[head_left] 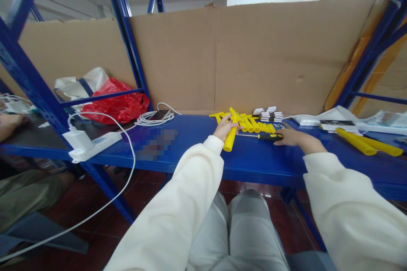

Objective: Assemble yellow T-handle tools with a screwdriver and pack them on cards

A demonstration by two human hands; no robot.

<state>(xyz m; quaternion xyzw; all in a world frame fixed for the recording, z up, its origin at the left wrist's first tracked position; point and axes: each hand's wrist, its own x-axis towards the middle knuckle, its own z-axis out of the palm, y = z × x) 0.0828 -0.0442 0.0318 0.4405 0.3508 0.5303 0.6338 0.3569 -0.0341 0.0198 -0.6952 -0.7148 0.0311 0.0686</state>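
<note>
My left hand [225,128] is closed around a yellow plastic tube [230,139], whose open end points down toward the table's front edge. To the right, my right hand [288,137] is at the butt of a screwdriver [270,137] with a black and yellow handle. Its fingers lie on both sides of the handle end, and the thin shaft points left toward the tube. Behind the hands lies a row of yellow tubes [255,124] of several sizes. A small stack of white and dark pieces [269,114] sits at the back, too small to make out.
More yellow tubes [358,141] lie at the right beside white plastic bags [330,117]. Coiled white cable [154,117], a power strip [95,146] and a red bag [116,100] are at the left. Cardboard [254,59] backs the blue table [197,156]. Another person's hand [11,126] shows far left.
</note>
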